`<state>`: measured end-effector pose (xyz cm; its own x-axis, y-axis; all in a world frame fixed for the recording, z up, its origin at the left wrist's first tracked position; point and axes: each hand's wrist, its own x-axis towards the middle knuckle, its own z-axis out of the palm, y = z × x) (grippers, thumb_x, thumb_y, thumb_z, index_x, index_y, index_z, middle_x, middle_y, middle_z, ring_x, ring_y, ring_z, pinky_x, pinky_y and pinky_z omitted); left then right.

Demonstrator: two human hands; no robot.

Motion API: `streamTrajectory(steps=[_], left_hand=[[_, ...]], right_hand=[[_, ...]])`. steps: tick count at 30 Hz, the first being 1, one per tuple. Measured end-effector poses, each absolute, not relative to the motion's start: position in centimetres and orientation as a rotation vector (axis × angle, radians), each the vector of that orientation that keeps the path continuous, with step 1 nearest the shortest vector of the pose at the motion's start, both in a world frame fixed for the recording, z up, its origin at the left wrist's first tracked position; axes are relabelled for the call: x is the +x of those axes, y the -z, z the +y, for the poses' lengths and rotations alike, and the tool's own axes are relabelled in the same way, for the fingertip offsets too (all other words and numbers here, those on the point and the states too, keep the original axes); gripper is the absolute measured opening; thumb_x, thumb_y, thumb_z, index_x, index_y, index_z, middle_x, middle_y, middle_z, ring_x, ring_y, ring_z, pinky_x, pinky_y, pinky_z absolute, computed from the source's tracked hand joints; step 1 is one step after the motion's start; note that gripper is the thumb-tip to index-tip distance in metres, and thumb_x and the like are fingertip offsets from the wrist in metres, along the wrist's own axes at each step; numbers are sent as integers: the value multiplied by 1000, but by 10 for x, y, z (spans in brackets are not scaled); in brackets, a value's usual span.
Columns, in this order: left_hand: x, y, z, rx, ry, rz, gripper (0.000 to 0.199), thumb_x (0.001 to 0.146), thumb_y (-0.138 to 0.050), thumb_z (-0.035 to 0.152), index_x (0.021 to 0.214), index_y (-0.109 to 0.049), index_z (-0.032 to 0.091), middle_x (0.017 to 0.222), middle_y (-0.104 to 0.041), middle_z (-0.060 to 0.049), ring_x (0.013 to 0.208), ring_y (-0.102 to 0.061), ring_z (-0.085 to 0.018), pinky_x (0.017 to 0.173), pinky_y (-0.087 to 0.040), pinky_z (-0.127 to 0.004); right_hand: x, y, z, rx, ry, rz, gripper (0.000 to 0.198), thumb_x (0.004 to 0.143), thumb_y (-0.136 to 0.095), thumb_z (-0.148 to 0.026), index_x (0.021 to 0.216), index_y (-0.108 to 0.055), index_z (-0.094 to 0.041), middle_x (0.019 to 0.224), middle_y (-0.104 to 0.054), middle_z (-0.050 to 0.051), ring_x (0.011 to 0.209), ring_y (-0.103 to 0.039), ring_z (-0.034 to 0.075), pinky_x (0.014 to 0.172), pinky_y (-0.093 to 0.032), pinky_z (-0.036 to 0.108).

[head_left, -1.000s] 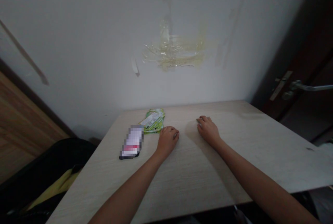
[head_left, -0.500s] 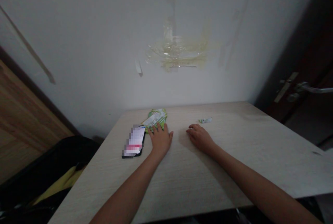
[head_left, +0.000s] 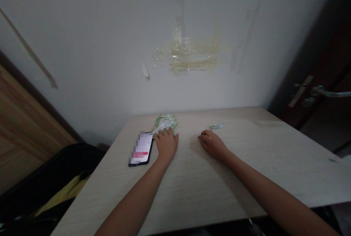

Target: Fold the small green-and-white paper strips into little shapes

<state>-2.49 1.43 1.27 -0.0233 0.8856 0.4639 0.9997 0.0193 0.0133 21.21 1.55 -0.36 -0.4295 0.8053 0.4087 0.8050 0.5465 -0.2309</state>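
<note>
On the table, the fingertips of my left hand [head_left: 166, 144] touch the near edge of a loose pile of flat green-and-white packets [head_left: 165, 122]. Its fingers are spread and grip nothing. A phone [head_left: 142, 149] with a lit, partly blurred screen lies just left of that hand. My right hand [head_left: 212, 143] rests on the tabletop with its fingers bent in together, and nothing shows in them. Beyond its knuckles lies a small green-and-white wrapper piece [head_left: 216, 126], apart from the hand.
The pale wood-grain table [head_left: 178, 192] meets a white wall [head_left: 109, 64] with old clear tape [head_left: 189, 59] on it. A dark door with a metal handle [head_left: 329, 92] stands at right. At left are a wooden panel [head_left: 24, 119] and a black bag-like thing [head_left: 63, 159] with yellow material.
My left hand has shifted slightly left, and the packets under its fingertips have turned and fanned out to the right. My right hand's fingers have curled in a little. The phone stays put.
</note>
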Motion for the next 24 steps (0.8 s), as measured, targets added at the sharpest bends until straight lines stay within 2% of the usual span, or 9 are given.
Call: streamTrajectory(steps=[2, 5, 8, 18, 24], left_hand=[[-27, -12, 17, -1926, 483, -1988, 49, 96, -39, 43, 129, -59, 13, 128, -62, -19, 117, -53, -36, 107, -26, -58], [-30, -14, 19, -1930, 475, -1983, 39, 96, -39, 36, 112, -67, 15, 112, -69, -15, 106, -59, -33, 106, -24, -59], [-30, -16, 18, -1939, 464, -1960, 34, 95, -40, 31, 105, -69, 16, 103, -71, -12, 99, -61, -32, 104, -25, -58], [-28, -18, 16, -1968, 479, -1915, 36, 96, -36, 27, 100, -71, 15, 98, -71, -13, 96, -62, -32, 99, -29, -53], [-27, -19, 16, -1948, 502, -1941, 37, 96, -35, 24, 96, -71, 15, 97, -72, -13, 95, -62, -29, 103, -27, -52]], right_hand=[[212, 4, 16, -1299, 3, -2313, 25, 93, -52, -22, 108, -72, -17, 108, -65, 12, 102, -59, 22, 91, -49, 34], [212, 3, 16, -1294, -6, -2311, 25, 94, -52, -22, 108, -71, -16, 108, -65, 13, 102, -59, 22, 91, -48, 34], [212, 3, 16, -1294, -16, -2311, 25, 93, -52, -22, 108, -72, -16, 107, -65, 12, 100, -59, 21, 90, -48, 34], [214, 2, 15, -1297, -11, -2315, 24, 94, -52, -23, 106, -72, -17, 107, -65, 12, 101, -58, 21, 90, -47, 33], [214, 2, 15, -1294, -26, -2305, 24, 94, -52, -22, 107, -71, -16, 107, -64, 12, 101, -58, 21, 91, -47, 33]])
